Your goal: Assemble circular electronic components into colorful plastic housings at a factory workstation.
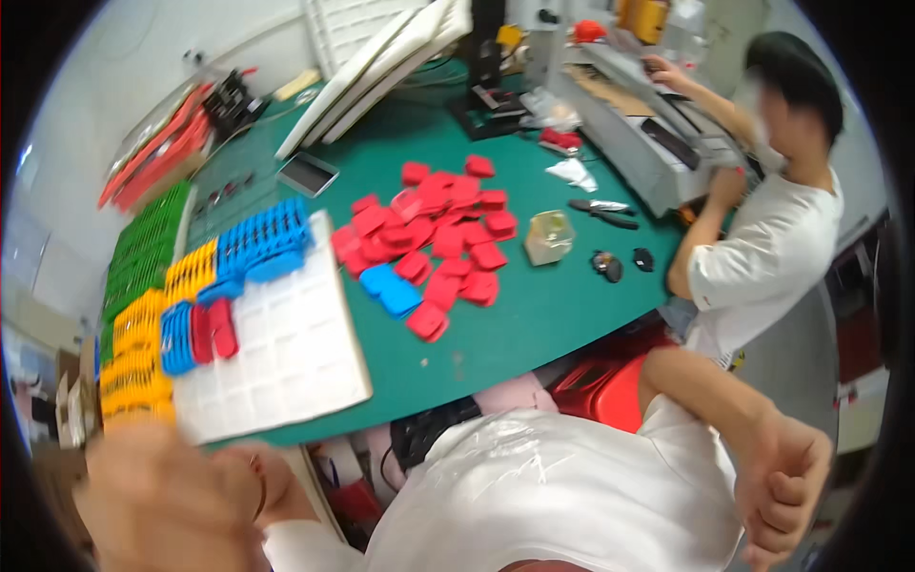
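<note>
In the head view, the blurred left hand [162, 496] is held near the white tray [286, 357], its fingers unreadable, the right hand [786, 472] is partly curled, whether closed cannot be told, and the tray's red cases [224, 329] are aligned lengthwise near-to-far.

Yellow pieces [136, 370] stand in tight rows at the left of a white gridded tray [286, 367]

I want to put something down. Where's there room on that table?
Bare green table lies between the red pile, the small box and the near edge. The white tray, lower right, is bare too. It's crowded in the pile and the tray's coloured rows.
</note>
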The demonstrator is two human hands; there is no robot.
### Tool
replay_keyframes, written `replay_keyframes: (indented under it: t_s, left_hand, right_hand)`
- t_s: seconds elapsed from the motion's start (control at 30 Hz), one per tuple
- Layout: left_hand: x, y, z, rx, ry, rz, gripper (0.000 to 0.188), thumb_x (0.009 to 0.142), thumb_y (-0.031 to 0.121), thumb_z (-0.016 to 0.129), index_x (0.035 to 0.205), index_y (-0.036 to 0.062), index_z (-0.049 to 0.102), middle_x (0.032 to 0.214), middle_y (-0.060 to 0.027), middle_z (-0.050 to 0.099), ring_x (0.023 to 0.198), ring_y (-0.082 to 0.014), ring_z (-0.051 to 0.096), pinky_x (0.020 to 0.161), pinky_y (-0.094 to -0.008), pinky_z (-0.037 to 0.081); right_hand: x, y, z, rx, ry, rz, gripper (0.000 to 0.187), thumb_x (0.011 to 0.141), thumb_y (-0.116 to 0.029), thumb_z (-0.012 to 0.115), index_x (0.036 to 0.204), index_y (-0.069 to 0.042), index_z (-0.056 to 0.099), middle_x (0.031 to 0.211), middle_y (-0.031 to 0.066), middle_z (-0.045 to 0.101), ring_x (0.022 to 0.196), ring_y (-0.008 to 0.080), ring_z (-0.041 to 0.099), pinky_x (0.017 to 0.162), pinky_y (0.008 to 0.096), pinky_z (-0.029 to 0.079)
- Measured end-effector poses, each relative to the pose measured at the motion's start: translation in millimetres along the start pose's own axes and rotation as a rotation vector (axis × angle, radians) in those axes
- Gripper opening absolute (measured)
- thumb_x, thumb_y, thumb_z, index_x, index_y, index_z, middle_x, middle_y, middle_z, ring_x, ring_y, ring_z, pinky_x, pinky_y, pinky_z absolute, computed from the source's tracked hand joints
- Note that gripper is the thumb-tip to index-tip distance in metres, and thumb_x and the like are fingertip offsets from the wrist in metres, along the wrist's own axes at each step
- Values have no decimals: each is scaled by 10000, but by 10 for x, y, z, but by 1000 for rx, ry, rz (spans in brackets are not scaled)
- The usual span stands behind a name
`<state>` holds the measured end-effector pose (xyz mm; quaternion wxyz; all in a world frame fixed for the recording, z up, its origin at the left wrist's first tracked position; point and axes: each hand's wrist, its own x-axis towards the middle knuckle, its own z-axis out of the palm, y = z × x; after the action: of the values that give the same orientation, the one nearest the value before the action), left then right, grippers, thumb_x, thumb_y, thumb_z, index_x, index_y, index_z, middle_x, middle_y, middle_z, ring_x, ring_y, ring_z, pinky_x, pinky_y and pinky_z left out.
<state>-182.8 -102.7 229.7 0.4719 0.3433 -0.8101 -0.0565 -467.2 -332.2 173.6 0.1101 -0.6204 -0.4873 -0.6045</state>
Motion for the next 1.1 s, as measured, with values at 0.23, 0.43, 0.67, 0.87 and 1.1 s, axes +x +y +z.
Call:
replay_keyframes:
  t_s: [0.23, 0.43, 0.67, 0.87, 1.1]
  left_hand:
    - [-918, 53, 619, 188, 282, 95, 321, 828, 207, 538, 539, 70, 525, 397, 6, 422, 310, -110, 393, 333, -195, 267]
    - [-51, -484, 877, 586, -36, 28, 233, 683, 195, 675, 745, -22, 615, 554, -46, 541, 413, -155, 486, 358, -256, 320]
    - [83, -331, 1148, 875, 75, -20, 168, 739, 216, 634, 729, 49, 617, 657, -46, 567, 488, -157, 498, 406, -240, 356]
    - [-342, -236, 1344, 939, -22, -107, 174, 756, 231, 615, 721, 61, 609, 702, -47, 580, 529, -167, 525, 422, -246, 369]
    - [-914, -551, 1595, 929, -34, -190, 166, 791, 238, 586, 772, 74, 608, 764, -53, 602, 600, -178, 560, 469, -256, 397]
  right_hand:
    - [-954, -700, 63, -937, 137, 1329, 119, 792, -96, 552, 859, -9, 599, 745, 64, 563, 611, 104, 513, 561, 219, 411]
    - [-2509, -343, -163, -861, -549, 1692, 799, 723, -168, 662, 1346, -4, 187, 1256, 232, 354, 1180, 383, 343, 1000, 403, 289]
    - [-3204, 181, -109, -926, -672, 1707, 952, 673, -226, 721, 1396, -72, 120, 1136, 217, 487, 988, 411, 448, 886, 465, 340]
    - [-3021, 126, 60, -981, -554, 1664, 749, 704, -240, 705, 1291, 39, 332, 1027, 226, 534, 918, 352, 519, 812, 387, 403]
    - [-2071, -252, 764, -555, -156, 1726, 784, 679, -148, 733, 1338, -67, 316, 1018, 104, 577, 843, 178, 554, 702, 287, 447]
